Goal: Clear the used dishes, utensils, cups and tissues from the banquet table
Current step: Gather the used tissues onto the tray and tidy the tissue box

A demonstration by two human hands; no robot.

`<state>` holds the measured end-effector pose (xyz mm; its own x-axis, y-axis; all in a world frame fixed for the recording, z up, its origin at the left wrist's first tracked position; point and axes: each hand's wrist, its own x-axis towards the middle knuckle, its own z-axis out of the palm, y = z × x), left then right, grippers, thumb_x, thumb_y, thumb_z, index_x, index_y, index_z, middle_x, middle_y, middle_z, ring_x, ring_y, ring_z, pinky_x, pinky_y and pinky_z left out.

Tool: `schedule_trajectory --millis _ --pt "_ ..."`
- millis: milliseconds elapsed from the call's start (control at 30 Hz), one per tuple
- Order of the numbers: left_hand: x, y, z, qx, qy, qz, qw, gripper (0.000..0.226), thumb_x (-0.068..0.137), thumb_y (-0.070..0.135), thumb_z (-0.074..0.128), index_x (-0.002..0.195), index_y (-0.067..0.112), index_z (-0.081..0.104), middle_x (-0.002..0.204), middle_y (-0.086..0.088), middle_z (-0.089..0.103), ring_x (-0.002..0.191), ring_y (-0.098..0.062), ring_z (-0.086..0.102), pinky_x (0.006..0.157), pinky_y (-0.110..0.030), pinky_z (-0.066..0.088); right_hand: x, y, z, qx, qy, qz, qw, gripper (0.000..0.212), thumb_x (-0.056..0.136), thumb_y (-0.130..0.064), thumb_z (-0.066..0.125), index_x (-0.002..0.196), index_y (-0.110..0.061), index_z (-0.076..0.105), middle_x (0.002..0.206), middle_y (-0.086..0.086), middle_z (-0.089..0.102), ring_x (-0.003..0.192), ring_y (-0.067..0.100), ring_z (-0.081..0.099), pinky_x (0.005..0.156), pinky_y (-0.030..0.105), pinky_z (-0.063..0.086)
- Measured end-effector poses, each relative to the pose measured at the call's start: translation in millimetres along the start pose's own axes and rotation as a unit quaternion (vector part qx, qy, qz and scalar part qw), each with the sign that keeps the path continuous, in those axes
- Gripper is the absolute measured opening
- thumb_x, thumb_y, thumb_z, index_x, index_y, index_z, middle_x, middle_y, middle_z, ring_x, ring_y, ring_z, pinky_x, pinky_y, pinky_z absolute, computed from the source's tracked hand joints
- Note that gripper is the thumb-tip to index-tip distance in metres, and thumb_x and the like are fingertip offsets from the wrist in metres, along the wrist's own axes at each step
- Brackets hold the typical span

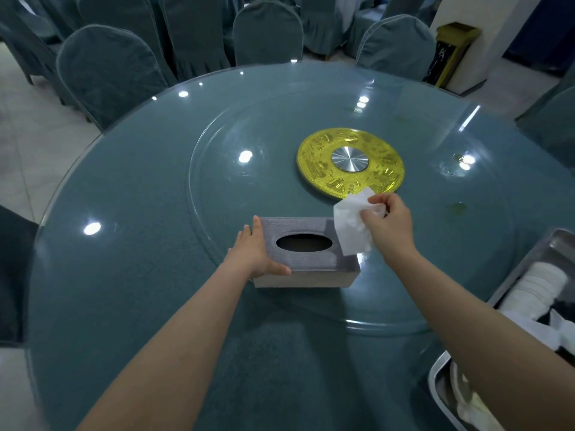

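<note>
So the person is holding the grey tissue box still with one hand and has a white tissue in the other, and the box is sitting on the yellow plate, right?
Not quite. The head view shows the grey tissue box sitting on the glass turntable, nearer than the yellow plate. The left hand does steady it, and the right hand holds the white tissue.

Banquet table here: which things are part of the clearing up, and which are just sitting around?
Part of the job: crumpled white tissue pinched in right hand; steel trays of stacked white dishes.

Just there: grey tissue box steadied by left hand; gold turntable disc; covered chairs.
</note>
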<state>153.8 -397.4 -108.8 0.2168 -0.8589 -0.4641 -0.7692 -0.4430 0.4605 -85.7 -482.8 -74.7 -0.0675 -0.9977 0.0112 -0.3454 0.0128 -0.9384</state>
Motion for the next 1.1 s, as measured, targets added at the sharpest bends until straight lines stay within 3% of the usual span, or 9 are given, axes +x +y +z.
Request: schedule_trajectory --millis 100,233,400,533,633,733,800,900,1100 --pt "2 -1 -1 0.01 -0.002 0.002 1.0 0.147 0.055 0.055 0.085 0.148 0.018 -0.023 0.161 -0.008 -0.009 0.149 -0.022 -0.005 0.119 -0.05 0.014 -5 4 -1 -0.006 -0.029 0.01 1.0 0.036 0.08 -0.008 0.065 0.108 -0.028 0.053 0.089 -0.005 0.062 0.075 0.011 0.059 0.06 0.025 0.047" --pt "3 -6 -8 0.018 0.003 -0.003 1.0 0.146 0.055 0.056 0.085 0.149 0.018 -0.02 0.161 -0.007 -0.007 0.149 -0.023 -0.003 0.118 -0.051 0.015 -10 13 -13 -0.029 -0.006 0.016 0.999 0.025 0.081 -0.006 0.057 0.081 -0.03 0.065 0.076 -0.008 0.066 0.068 0.013 0.057 0.059 0.027 0.045" --pt "6 -16 -22 0.028 0.018 -0.011 0.999 0.138 0.059 0.052 0.085 0.153 0.019 -0.01 0.161 -0.013 0.0 0.149 -0.027 0.001 0.117 -0.051 0.019 -20 32 -58 -0.075 0.037 0.029 0.996 0.035 0.081 -0.001 0.047 0.079 -0.029 0.067 0.074 -0.013 0.065 0.065 0.004 0.056 0.056 0.023 0.042" --pt "-9 -18 -23 0.05 0.112 0.016 0.992 0.109 0.073 0.044 0.079 0.154 0.019 0.009 0.161 -0.015 0.002 0.148 -0.028 0.004 0.118 -0.05 0.015 -30 59 -94 -0.092 0.055 0.092 0.99 0.044 0.073 0.007 0.04 0.063 -0.024 0.07 0.075 -0.004 0.067 0.064 0.007 0.057 0.049 0.021 0.042" --pt "-31 -18 -1 0.102 0.234 0.122 0.959 0.075 0.087 0.021 0.065 0.15 0.014 0.025 0.16 -0.014 0.011 0.148 -0.029 0.007 0.119 -0.048 0.012 -37 74 -105 -0.125 0.047 0.123 0.983 0.032 0.08 -0.005 0.046 0.085 -0.022 0.073 0.087 0.0 0.067 0.071 0.015 0.058 0.06 0.026 0.044" --pt "-49 -14 32 0.108 0.255 0.187 0.942 0.065 0.086 0.008 0.057 0.147 0.009 0.033 0.159 -0.015 0.016 0.148 -0.03 0.009 0.119 -0.043 0.009 -46 86 -103 -0.129 0.039 0.123 0.983 0.035 0.09 -0.032 0.047 0.088 -0.003 0.067 0.08 0.005 0.059 0.07 0.02 0.051 0.064 0.032 0.038" --pt "-54 -4 46 0.099 0.241 0.216 0.941 0.065 0.084 0.005 0.058 0.145 0.005 0.035 0.157 -0.016 0.02 0.147 -0.031 0.013 0.119 -0.041 0.009 -49 91 -101 -0.162 0.029 0.124 0.979 0.039 0.093 -0.036 0.047 0.085 -0.004 0.067 0.078 0.009 0.059 0.067 0.022 0.051 0.06 0.033 0.038" --pt "-56 13 64 0.089 0.228 0.285 0.927 0.059 0.078 -0.003 0.064 0.135 -0.003 0.048 0.146 -0.021 0.041 0.137 -0.037 0.037 0.114 -0.043 0.026 -51 98 -101 -0.191 -0.019 0.131 0.973 0.016 0.09 -0.021 0.056 0.095 -0.023 0.071 0.092 0.001 0.064 0.074 0.019 0.056 0.063 0.029 0.042" --pt "-41 41 93 0.061 0.195 0.359 0.911 0.044 0.076 -0.002 0.069 0.121 0.001 0.064 0.133 -0.014 0.058 0.119 -0.028 0.059 0.091 -0.041 0.054 -43 106 -103 -0.22 0.054 0.112 0.968 0.033 0.082 -0.008 0.06 0.114 -0.018 0.061 0.096 -0.004 0.058 0.084 0.018 0.054 0.073 0.027 0.039"
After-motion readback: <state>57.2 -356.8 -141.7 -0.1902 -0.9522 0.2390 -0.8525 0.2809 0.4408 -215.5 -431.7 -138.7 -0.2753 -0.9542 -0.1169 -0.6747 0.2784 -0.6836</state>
